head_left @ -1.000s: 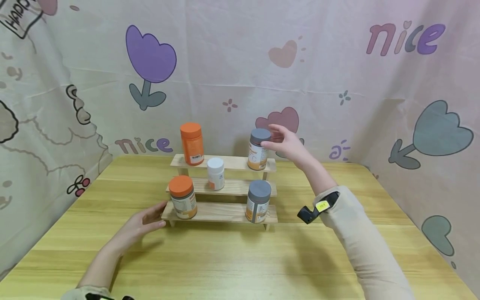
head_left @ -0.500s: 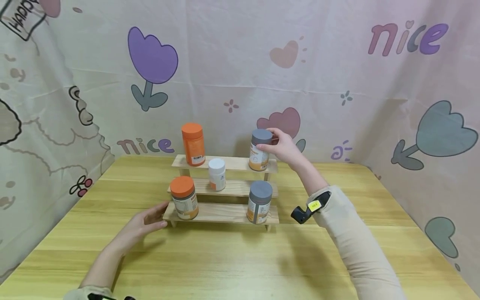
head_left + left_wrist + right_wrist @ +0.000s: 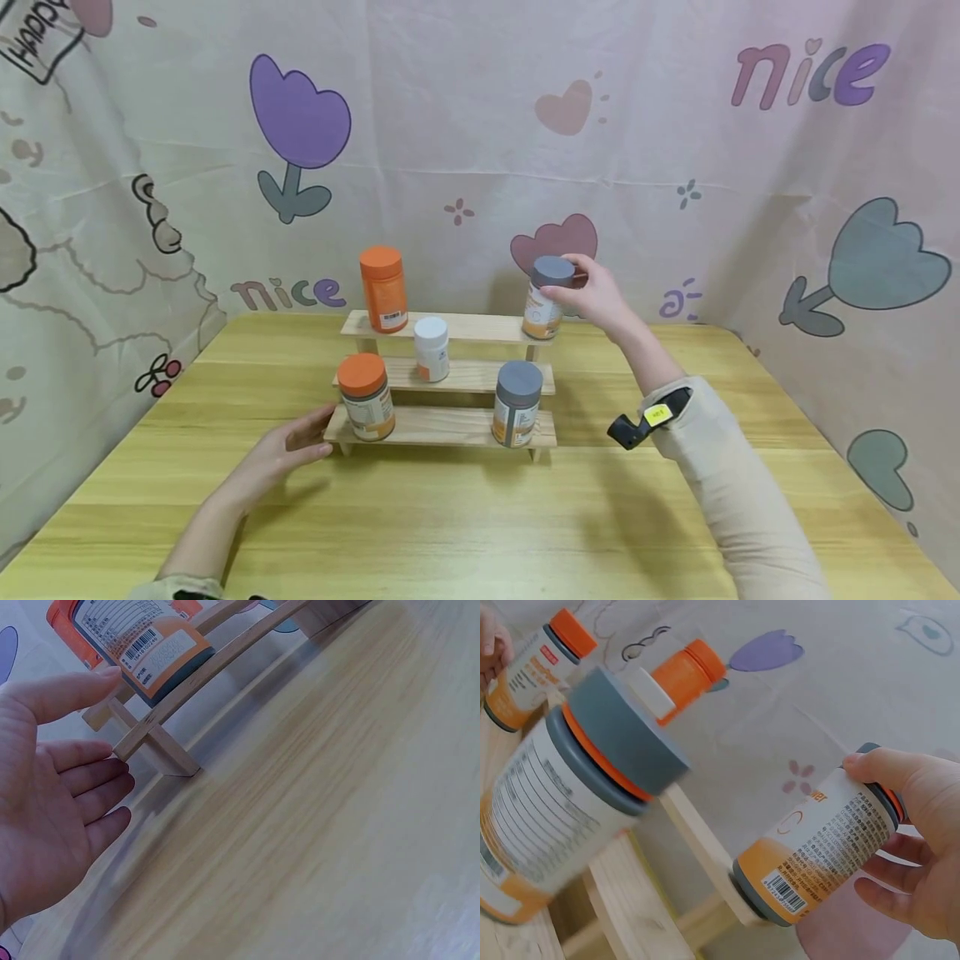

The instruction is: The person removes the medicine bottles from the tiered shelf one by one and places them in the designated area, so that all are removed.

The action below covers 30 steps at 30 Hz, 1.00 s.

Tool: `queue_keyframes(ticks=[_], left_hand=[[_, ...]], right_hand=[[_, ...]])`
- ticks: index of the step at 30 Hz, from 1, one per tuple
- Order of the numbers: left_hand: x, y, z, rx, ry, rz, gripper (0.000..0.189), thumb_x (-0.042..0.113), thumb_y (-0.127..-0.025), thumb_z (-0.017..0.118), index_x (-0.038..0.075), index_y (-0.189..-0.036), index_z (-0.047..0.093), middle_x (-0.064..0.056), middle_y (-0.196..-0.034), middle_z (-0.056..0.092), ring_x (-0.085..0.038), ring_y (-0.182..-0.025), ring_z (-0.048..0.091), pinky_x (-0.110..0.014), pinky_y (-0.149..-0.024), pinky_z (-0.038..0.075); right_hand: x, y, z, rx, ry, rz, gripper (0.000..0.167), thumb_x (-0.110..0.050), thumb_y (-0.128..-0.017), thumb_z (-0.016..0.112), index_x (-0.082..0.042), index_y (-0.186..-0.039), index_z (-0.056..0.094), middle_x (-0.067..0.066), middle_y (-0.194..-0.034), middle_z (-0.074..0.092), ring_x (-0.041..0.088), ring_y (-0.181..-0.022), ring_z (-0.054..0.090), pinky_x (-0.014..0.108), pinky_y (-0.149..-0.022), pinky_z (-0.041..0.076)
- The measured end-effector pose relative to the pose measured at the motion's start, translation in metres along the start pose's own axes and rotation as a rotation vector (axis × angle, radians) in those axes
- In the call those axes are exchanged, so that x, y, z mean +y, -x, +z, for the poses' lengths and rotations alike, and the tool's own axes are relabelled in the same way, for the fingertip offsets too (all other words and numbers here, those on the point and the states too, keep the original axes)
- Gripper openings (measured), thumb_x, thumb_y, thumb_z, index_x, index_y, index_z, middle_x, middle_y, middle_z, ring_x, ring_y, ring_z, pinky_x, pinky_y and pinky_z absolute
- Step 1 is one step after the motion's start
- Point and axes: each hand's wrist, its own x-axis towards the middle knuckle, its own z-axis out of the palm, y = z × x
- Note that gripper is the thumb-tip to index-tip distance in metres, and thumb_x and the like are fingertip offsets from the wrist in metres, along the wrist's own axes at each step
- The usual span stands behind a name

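Note:
My right hand grips a grey-capped supplement bottle near its cap, thumb in front and fingers behind. This bottle is at the right end of the top tier of a wooden three-tier display stand, its base reaching past the tier's end in the head view. In the right wrist view, the bottle tilts across the picture, its barcode label showing. My left hand lies beside the stand's left end, fingers loosely extended; in the left wrist view, its fingertips are right at the bottom tier's end.
An orange bottle stands at the top left, a small white bottle on the middle tier. The bottom tier bears an orange-capped bottle and another grey-capped bottle. Behind the wooden table hangs a printed cloth.
My right hand has closed on the upper grey-capped bottle and shifted it rightward to the top tier's end. The left hand stays at the stand's left end.

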Motion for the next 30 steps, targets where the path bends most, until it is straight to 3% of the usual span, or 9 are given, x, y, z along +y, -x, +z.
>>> queue_keyframes(ticks=[6, 15, 30], left_hand=[[0.001, 0.002, 0.0, 0.008, -0.003, -0.013, 0.062, 0.016, -0.093, 0.055, -0.008, -0.142, 0.026, -0.029, -0.142, 0.031, -0.042, -0.124, 0.038, -0.016, -0.089, 0.039], [0.001, 0.002, 0.0, 0.013, 0.003, -0.025, 0.062, 0.017, -0.092, 0.056, -0.008, -0.141, 0.027, -0.028, -0.142, 0.032, -0.042, -0.124, 0.038, -0.016, -0.089, 0.039], [0.0, 0.001, 0.002, 0.02, -0.013, -0.017, 0.062, 0.016, -0.092, 0.057, -0.008, -0.141, 0.027, -0.028, -0.142, 0.032, -0.042, -0.124, 0.038, -0.017, -0.09, 0.039]], right_hand=[[0.012, 0.005, -0.017, 0.043, 0.004, 0.014, 0.058, -0.024, -0.084, 0.068, -0.005, -0.133, 0.043, 0.015, -0.12, 0.048, 0.029, -0.107, 0.049, 0.04, -0.086, 0.043], [0.041, 0.02, -0.035, 0.086, 0.008, 0.098, 0.06, -0.023, -0.086, 0.067, 0.0, -0.134, 0.04, 0.021, -0.125, 0.046, 0.033, -0.112, 0.047, 0.047, -0.094, 0.039], [0.106, 0.042, -0.028, 0.142, 0.079, 0.195, 0.07, -0.022, -0.084, 0.07, 0.004, -0.138, 0.034, 0.027, -0.128, 0.045, 0.039, -0.115, 0.047, 0.05, -0.096, 0.039]])
